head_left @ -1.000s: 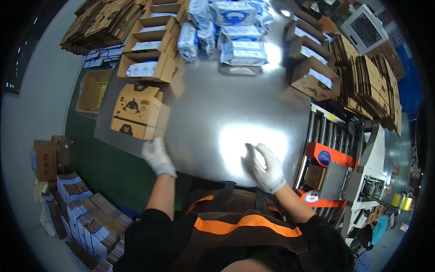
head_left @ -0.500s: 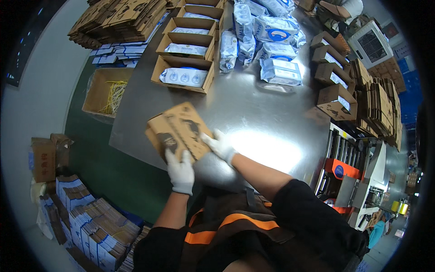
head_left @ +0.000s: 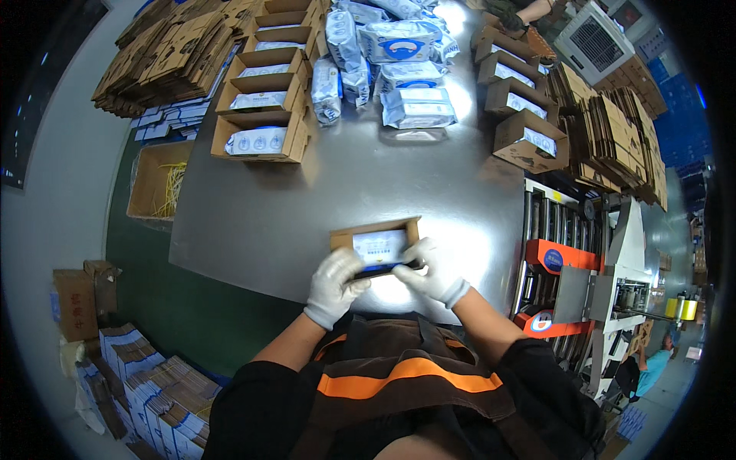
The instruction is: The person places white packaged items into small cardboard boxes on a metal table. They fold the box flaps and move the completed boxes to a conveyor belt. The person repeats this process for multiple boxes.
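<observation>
A small brown cardboard box (head_left: 343, 238) is in front of me near the table's front edge, its open side facing up. Inside it shows a white-and-blue printed surface (head_left: 382, 247); whether this is a pack or a sheet I cannot tell. My left hand (head_left: 336, 285), in a white glove, is closed on the box's left near corner. My gloved right hand (head_left: 434, 274) grips the right near corner, its thumb along the near edge. Fingertips of both hands are partly hidden by the box.
Open boxes holding white packs (head_left: 257, 141) line the table's (head_left: 245, 222) far left. Soft white-and-blue packs (head_left: 418, 107) are piled at the back. More filled boxes (head_left: 530, 142) and flattened cartons (head_left: 613, 138) stand right, beyond a roller machine (head_left: 563, 257). Another person's arm (head_left: 534, 11) shows far right.
The box has turned from its printed outer face to its open side and moved right. Both hands have shifted to its two near corners. The whole view has swung to the right.
</observation>
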### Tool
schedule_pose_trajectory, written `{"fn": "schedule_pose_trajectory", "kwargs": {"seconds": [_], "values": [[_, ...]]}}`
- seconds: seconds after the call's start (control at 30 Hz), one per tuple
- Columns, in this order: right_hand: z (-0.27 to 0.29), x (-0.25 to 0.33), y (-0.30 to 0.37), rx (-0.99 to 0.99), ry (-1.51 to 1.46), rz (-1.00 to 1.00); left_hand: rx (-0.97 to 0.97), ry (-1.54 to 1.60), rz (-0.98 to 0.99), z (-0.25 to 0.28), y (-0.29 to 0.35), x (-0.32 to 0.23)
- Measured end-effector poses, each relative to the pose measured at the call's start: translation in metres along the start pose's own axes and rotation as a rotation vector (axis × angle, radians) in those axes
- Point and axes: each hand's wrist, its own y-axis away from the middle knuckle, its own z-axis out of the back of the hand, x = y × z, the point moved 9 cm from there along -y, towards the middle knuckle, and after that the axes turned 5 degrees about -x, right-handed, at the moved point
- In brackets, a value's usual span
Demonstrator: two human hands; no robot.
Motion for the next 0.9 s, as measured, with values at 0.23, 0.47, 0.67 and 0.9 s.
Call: {"fn": "schedule_pose_trajectory", "kwargs": {"seconds": [0.23,0.47,0.67,0.9], "values": [[-0.051,-0.041,-0.026,0.638,0.114,-0.274,-0.267,-0.012,0.354,-0.017,-0.011,0.053],[0.015,-0.014,0.045,-0.152,0.254,0.151,0.161,0.655,0.871,-0.167,0.028,0.060],[0.103,-0.120,0.213,-0.141,0.354,-0.188,0.700,0.496,0.712,-0.322,0.041,-0.076],[0.189,-0.200,0.295,-0.562,0.476,-0.391,0.833,0.326,0.585,-0.466,0.016,-0.181]]}}
